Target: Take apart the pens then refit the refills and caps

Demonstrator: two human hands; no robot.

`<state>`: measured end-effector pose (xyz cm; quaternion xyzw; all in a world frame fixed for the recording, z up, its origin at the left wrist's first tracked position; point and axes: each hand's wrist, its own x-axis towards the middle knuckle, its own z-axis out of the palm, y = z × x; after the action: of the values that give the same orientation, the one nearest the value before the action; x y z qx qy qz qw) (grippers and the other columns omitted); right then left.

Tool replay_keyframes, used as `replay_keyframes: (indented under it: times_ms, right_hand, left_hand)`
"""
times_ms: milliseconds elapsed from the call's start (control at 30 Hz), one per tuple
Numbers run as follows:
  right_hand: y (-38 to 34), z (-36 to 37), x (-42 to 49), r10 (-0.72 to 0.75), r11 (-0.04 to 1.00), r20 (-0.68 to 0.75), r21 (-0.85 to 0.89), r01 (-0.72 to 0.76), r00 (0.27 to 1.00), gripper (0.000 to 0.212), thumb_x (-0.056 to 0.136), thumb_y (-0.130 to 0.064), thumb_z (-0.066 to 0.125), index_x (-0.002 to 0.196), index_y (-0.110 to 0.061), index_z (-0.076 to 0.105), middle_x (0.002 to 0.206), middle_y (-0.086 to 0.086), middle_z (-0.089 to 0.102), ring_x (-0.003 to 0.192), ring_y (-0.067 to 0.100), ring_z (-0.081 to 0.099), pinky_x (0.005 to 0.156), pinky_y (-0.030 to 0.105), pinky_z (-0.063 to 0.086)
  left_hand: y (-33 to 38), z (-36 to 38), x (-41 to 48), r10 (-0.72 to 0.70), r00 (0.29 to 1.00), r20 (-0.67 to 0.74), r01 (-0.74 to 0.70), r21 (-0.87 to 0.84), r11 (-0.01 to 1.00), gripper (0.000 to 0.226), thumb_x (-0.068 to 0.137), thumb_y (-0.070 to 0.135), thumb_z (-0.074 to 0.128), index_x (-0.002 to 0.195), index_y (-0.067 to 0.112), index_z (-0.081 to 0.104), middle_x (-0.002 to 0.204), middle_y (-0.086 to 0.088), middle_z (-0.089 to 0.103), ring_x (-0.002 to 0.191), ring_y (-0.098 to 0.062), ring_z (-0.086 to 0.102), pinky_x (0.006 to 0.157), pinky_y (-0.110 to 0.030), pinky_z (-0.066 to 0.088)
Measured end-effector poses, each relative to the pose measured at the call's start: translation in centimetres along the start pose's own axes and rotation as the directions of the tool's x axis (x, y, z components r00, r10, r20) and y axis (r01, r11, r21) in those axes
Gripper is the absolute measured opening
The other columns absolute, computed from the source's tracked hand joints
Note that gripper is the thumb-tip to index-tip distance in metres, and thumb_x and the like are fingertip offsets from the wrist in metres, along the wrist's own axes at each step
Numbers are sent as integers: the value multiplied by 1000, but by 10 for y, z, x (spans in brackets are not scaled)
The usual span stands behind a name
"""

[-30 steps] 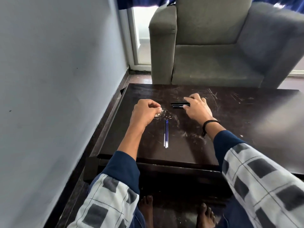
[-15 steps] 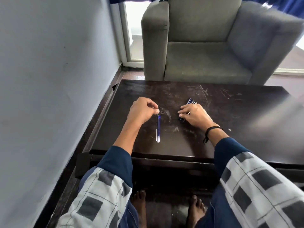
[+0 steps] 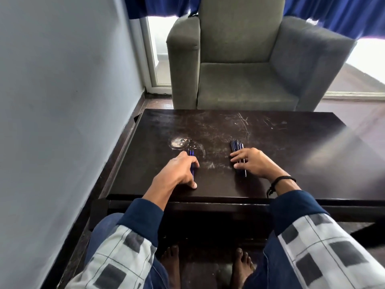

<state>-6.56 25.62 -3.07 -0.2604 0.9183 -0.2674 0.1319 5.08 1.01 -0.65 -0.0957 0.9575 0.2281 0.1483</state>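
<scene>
My left grip (image 3: pixel 179 172) lies over the blue refills (image 3: pixel 191 153) on the left half of the dark, scratched surface (image 3: pixel 291 153), closer to its near edge than its far one. The fingers arch down across the refills and the thumb stretches flat towards the near edge. Whether this grip pinches the refills or only presses them down, I cannot tell. The refill tips poke out past my knuckles, pointing at the far edge, and a short length shows again between fingers and thumb.

My right grip (image 3: pixel 255 163) is wide, its straight fingers (image 3: pixel 236 158) laid across a bunch of dark pen barrels (image 3: pixel 236 146) near the middle of the surface. The barrels lie side by side, touching (how many I cannot count), roughly in line with the refills and well apart from them. Their far ends stick out beyond my fingertips, and one near end shows under my palm.

A pale, glinting patch (image 3: pixel 178 142) sits just beyond the refills, too small to make out. A black wristband (image 3: pixel 280 180) circles my right wrist. A grey armchair (image 3: pixel 239 84) stands past the far edge, and a pale wall (image 3: pixel 62 101) runs along the left edge.
</scene>
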Motion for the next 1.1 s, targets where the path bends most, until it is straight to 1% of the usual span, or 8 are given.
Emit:
replay_keyframes:
  times_ms: [100, 200, 333, 500, 633, 933, 1033, 1100]
  right_hand:
    - [-1, 1, 4, 44, 999, -227, 1, -45, 973, 22, 85, -20, 79, 108, -20, 80, 129, -4, 68, 119, 20, 61, 106, 37, 45]
    - [-4, 0, 1, 135, 991, -365, 41, -129, 921, 25, 86, -30, 78, 111, -25, 78, 113, -5, 66, 106, 17, 63, 89, 30, 47]
    - [-12, 7, 0, 172, 982, -274, -24, -186, 946, 33, 84, -34, 80, 115, -24, 76, 112, -3, 58, 103, 20, 62, 85, 30, 45]
    - [-18, 7, -3, 260, 961, -270, -18, -275, 927, 33, 84, -31, 81, 115, -22, 76, 117, -3, 57, 106, 23, 62, 79, 27, 40]
    - [-18, 7, -4, 246, 961, -255, -64, -270, 935, 42, 86, -31, 78, 127, -28, 70, 116, -3, 55, 104, 26, 63, 77, 27, 40]
    - [-12, 4, 7, 291, 953, -284, 7, -302, 914, 37, 94, -23, 67, 132, -22, 67, 129, 5, 60, 114, 32, 61, 84, 30, 45]
    - [-10, 3, 13, 327, 945, -282, 70, -320, 902, 36, 98, -23, 59, 133, -21, 67, 133, 9, 63, 120, 33, 60, 94, 33, 46]
    - [-8, 5, 17, 330, 944, -283, 82, -320, 900, 37, 98, -24, 57, 134, -19, 66, 136, 9, 62, 122, 32, 60, 93, 30, 45]
  left_hand:
    - [3, 1, 1, 16, 1000, -7, -16, 52, 999, 64, 67, 22, 95, 124, 28, 66, 112, 7, 44, 106, -20, 56, 84, -33, 46]
    - [4, 2, 4, 29, 999, -24, -27, 80, 996, 52, 71, 17, 93, 118, 22, 73, 111, 5, 52, 111, -22, 62, 86, -32, 50]
    - [5, 3, 9, 12, 998, -68, -8, 66, 998, 39, 76, 13, 89, 112, 20, 77, 116, 0, 65, 107, -19, 65, 80, -26, 47]
    - [6, 1, 16, -55, 996, -69, 55, 9, 998, 34, 77, 14, 89, 109, 19, 78, 117, 0, 69, 101, -17, 68, 84, -27, 52]
    - [5, -1, 23, -80, 991, -106, 76, -44, 996, 35, 79, 14, 88, 112, 18, 78, 116, -1, 70, 105, -18, 69, 86, -26, 52]
    - [3, -2, 38, -53, 984, -170, 34, -113, 993, 35, 76, 12, 89, 110, 17, 79, 113, -2, 74, 103, -17, 70, 82, -22, 48]
    - [2, -1, 39, -39, 984, -177, 18, -116, 993, 36, 77, 12, 88, 112, 16, 79, 113, -3, 73, 97, -15, 68, 79, -22, 47]
    - [1, -2, 40, -32, 983, -179, 11, -120, 993, 37, 78, 12, 88, 113, 15, 78, 113, -3, 73, 91, -13, 64, 78, -22, 46]
